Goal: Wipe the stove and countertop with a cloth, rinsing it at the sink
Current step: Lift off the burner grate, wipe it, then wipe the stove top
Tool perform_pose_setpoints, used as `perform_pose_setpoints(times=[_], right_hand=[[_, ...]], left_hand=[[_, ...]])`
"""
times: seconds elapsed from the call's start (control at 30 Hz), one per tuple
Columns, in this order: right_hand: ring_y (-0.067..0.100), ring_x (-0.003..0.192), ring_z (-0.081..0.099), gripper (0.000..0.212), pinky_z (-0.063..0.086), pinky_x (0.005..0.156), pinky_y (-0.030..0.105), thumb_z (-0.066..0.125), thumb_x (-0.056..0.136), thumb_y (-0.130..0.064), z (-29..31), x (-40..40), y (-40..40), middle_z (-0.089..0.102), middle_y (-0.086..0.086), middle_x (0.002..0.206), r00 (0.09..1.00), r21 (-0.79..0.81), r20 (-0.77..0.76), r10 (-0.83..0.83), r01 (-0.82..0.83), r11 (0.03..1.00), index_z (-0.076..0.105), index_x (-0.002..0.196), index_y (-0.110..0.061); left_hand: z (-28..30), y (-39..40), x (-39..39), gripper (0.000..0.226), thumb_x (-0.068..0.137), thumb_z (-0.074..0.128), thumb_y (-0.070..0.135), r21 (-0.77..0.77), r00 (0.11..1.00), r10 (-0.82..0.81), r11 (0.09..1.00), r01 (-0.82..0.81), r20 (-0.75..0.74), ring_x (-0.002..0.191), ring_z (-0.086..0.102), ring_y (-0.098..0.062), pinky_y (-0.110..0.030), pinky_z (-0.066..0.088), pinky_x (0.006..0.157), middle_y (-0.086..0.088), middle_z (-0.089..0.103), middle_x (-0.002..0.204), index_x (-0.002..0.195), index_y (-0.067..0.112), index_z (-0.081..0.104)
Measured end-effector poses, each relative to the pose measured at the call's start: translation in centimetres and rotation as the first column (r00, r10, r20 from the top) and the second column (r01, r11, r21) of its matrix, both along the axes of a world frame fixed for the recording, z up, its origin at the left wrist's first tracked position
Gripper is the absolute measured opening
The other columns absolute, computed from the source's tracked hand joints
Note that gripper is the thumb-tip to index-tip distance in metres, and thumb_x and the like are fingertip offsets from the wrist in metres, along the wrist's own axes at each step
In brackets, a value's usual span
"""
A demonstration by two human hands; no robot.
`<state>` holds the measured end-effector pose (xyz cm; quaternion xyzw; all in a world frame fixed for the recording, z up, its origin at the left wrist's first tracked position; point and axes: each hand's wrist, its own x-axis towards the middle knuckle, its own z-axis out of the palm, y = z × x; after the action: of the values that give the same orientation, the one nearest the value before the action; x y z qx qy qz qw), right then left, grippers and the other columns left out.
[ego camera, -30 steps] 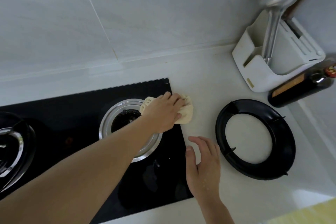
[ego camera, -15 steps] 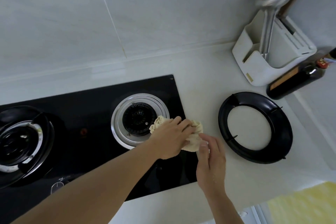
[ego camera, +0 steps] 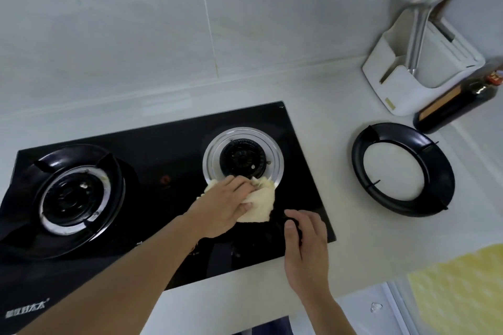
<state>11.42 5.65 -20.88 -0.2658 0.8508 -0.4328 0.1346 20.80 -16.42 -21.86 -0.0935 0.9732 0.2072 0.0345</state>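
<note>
The black glass gas stove (ego camera: pixel 168 141) lies across the counter. My left hand (ego camera: pixel 223 205) grips a bunched cream cloth (ego camera: pixel 262 202) and presses it on the glass at the front edge of the right burner's silver ring (ego camera: pixel 275 155). The burner itself (ego camera: pixel 242 158) is bare, without its support. My right hand (ego camera: pixel 304 245) rests on the glass near the stove's front right corner, a little right of the cloth and apart from it, with its fingers loosely bent. The pale countertop (ego camera: pixel 326 106) surrounds the stove. No sink is in view.
A black pan support ring (ego camera: pixel 362 179) lies on the counter right of the stove. Behind it stand a white utensil holder (ego camera: pixel 394 95) with a steel ladle (ego camera: pixel 416 32) and a dark bottle (ego camera: pixel 457 106). The left burner (ego camera: pixel 73 196) keeps its support. Tiled wall behind.
My left hand has dragged the cloth from the stove's right edge down and left to the front of the burner ring. My right hand touched the cloth, then drew back to the stove's corner.
</note>
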Motion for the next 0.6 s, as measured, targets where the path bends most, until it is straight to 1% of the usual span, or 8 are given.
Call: perform_pose_setpoints(times=[0.1,0.17,0.2,0.27,0.37,0.47,0.53,0.6], right_hand=[[0.004,0.115,0.048,0.036,0.040,0.086,0.012,0.039,0.101,-0.045,0.3,2.0,-1.4,0.053,-0.022,0.117,0.999,0.005,0.008,0.039,-0.039,0.999,0.066,0.119,-0.029],[0.004,0.117,0.048,0.035,0.039,0.087,0.010,0.041,0.100,-0.044,0.5,3.3,-2.7,0.053,-0.022,0.118,0.998,0.003,0.007,0.065,-0.065,0.998,0.066,0.120,-0.029],[0.004,0.117,0.047,0.034,0.040,0.088,0.011,0.042,0.100,-0.043,0.4,3.7,-3.1,0.052,-0.022,0.118,0.997,0.005,0.007,0.076,-0.076,0.997,0.065,0.120,-0.029],[0.003,0.117,0.047,0.032,0.041,0.089,0.014,0.044,0.100,-0.042,0.2,4.9,-3.9,0.052,-0.021,0.118,0.995,0.014,0.004,0.098,-0.098,0.995,0.065,0.120,-0.029],[0.002,0.117,0.046,0.032,0.043,0.088,0.015,0.044,0.100,-0.042,0.0,5.8,-4.5,0.051,-0.020,0.118,0.994,0.024,-0.001,0.111,-0.111,0.994,0.065,0.121,-0.029],[0.000,0.117,0.045,0.027,0.041,0.086,0.012,0.049,0.101,-0.038,-0.4,5.7,-4.6,0.051,-0.020,0.119,0.994,0.054,0.017,0.104,-0.105,0.993,0.064,0.122,-0.030],[-0.003,0.119,0.043,0.023,0.038,0.085,0.008,0.054,0.102,-0.032,-0.7,5.4,-4.1,0.050,-0.020,0.120,0.995,0.091,0.038,0.094,-0.097,0.991,0.064,0.123,-0.031],[-0.004,0.119,0.042,0.024,0.037,0.086,0.006,0.058,0.101,-0.027,-0.6,4.9,-3.5,0.048,-0.022,0.120,0.996,0.104,0.046,0.082,-0.086,0.991,0.063,0.124,-0.031]], left_hand=[[-0.4,-2.5,3.9,0.043,0.105,0.034,0.044,-0.154,0.999,0.044,0.987,-0.044,-0.001,0.115,0.051,-0.016,-0.036,0.049,0.100,0.004,0.054,0.136,0.136,0.020,0.054],[-0.4,-4.2,6.6,0.045,0.102,0.030,0.047,-0.221,0.984,0.178,0.960,-0.173,0.003,0.105,0.053,-0.018,-0.038,0.053,0.087,0.005,0.056,0.133,0.131,0.023,0.055],[-0.4,-4.7,7.4,0.048,0.101,0.028,0.049,-0.242,0.968,0.251,0.939,-0.243,0.002,0.104,0.054,-0.019,-0.038,0.051,0.085,0.006,0.056,0.133,0.131,0.024,0.056],[-0.3,-5.0,8.4,0.050,0.101,0.026,0.052,-0.286,0.922,0.387,0.884,-0.369,0.008,0.106,0.054,-0.021,-0.040,0.047,0.086,0.008,0.054,0.134,0.133,0.027,0.055],[-0.5,-3.8,8.5,0.050,0.098,0.044,0.060,-0.333,0.870,0.492,0.826,-0.455,0.028,0.112,0.052,-0.024,-0.048,0.045,0.090,0.010,0.051,0.138,0.140,0.033,0.049],[-0.5,-2.8,8.0,0.052,0.095,0.048,0.060,-0.347,0.854,0.519,0.808,-0.476,0.038,0.108,0.053,-0.027,-0.051,0.047,0.082,0.006,0.053,0.136,0.139,0.032,0.051],[-0.6,-2.0,7.7,0.050,0.097,0.038,0.056,-0.299,0.867,0.498,0.830,-0.471,0.016,0.101,0.053,-0.026,-0.047,0.048,0.078,0.004,0.056,0.131,0.138,0.032,0.052],[-0.7,-0.1,6.8,0.047,0.097,0.037,0.052,-0.265,0.909,0.417,0.875,-0.405,-0.013,0.096,0.053,-0.025,-0.044,0.048,0.075,0.003,0.058,0.128,0.137,0.032,0.053]])
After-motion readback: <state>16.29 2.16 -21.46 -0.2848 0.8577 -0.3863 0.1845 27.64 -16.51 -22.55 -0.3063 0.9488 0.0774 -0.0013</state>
